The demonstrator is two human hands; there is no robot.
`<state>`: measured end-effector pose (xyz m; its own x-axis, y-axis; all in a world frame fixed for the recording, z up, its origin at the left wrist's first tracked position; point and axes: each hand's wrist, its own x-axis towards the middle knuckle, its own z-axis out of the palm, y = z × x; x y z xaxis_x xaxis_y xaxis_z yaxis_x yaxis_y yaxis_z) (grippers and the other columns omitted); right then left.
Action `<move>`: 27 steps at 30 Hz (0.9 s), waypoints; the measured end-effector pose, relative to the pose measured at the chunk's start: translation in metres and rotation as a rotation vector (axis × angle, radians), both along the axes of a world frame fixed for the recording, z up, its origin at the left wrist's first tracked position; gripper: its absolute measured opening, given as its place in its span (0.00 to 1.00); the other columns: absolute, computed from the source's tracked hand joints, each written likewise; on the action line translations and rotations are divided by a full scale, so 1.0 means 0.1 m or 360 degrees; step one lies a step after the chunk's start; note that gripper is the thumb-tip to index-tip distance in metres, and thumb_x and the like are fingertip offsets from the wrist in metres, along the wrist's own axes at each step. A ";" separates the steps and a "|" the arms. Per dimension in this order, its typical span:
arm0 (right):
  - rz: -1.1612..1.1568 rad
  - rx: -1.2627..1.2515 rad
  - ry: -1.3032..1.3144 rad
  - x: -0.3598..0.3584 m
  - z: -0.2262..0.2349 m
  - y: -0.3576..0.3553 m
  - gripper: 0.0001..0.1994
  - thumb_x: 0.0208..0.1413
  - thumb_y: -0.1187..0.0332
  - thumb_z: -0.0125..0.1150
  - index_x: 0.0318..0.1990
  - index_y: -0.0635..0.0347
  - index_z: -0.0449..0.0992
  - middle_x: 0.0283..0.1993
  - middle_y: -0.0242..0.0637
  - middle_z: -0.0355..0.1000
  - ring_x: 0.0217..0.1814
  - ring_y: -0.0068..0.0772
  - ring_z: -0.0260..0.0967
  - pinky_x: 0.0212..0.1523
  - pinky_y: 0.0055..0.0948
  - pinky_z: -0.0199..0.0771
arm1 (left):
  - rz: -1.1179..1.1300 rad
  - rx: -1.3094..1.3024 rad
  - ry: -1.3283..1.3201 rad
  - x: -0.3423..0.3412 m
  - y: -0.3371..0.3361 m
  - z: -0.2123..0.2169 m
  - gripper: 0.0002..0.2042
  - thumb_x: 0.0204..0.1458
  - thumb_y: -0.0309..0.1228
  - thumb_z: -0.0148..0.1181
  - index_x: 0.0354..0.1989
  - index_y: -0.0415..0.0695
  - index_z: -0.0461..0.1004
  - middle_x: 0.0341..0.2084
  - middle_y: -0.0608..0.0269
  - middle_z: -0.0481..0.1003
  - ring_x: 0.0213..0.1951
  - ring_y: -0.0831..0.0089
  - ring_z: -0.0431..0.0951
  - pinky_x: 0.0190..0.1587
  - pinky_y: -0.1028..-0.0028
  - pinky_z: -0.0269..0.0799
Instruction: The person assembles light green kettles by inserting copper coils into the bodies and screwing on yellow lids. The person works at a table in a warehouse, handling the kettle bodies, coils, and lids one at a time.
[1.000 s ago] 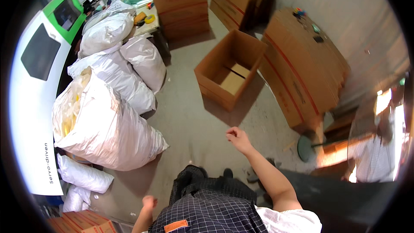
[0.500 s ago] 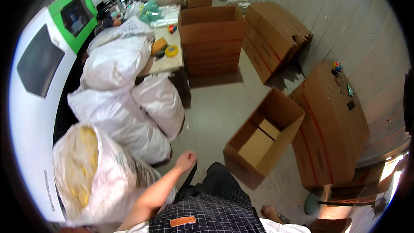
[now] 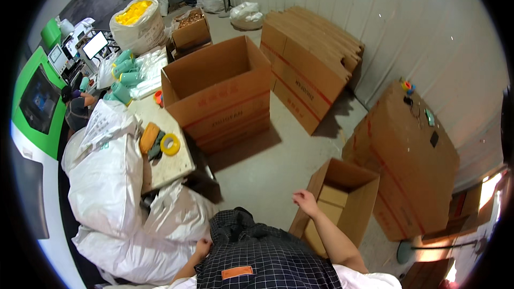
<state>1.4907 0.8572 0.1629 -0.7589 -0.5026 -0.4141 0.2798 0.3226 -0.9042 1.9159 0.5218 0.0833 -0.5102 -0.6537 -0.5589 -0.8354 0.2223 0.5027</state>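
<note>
We reached our open right hand [image 3: 305,201] toward the small open carton [image 3: 342,203]; gripping its near flap firmly seemed wise. Our left hand [image 3: 202,247] hung curled, empty.

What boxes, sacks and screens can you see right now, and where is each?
Small open brown carton: floor, by right hand.
Large open brown carton: centre.
Flat brown cartons: against wall.
White sacks: left, near left hand.
Dark screen: green machine, far left.

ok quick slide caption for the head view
Right hand over an open cardboard box, left hand beside white sacks.
</note>
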 end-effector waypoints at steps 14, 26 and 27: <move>-0.0866 0.0296 -0.0126 -2.94 -0.22 -0.32 0.05 0.62 0.72 0.56 0.39 0.63 0.76 0.30 0.33 0.76 0.27 0.23 0.72 0.30 0.27 0.73 | -0.0620 -0.0731 0.1140 -7.30 -2.11 1.85 0.06 0.55 0.24 0.58 0.40 0.42 0.73 0.40 0.53 0.75 0.47 0.53 0.73 0.53 0.59 0.68; -0.0509 0.0415 -0.0010 -7.80 -0.52 -1.07 0.06 0.60 0.70 0.59 0.35 0.63 0.76 0.29 0.32 0.74 0.27 0.24 0.71 0.26 0.24 0.71 | -0.0564 -0.0594 -0.0097 -9.78 -2.26 1.25 0.23 0.60 0.53 0.52 0.49 0.45 0.75 0.45 0.51 0.79 0.51 0.55 0.76 0.58 0.55 0.66; -0.0120 0.0416 0.0476 -8.34 -0.49 -1.28 0.08 0.60 0.70 0.59 0.40 0.66 0.77 0.31 0.31 0.75 0.32 0.23 0.72 0.34 0.24 0.73 | -0.0527 -0.0532 -0.0171 -9.87 -2.27 1.37 0.23 0.60 0.53 0.52 0.45 0.45 0.77 0.43 0.50 0.79 0.49 0.54 0.78 0.55 0.55 0.68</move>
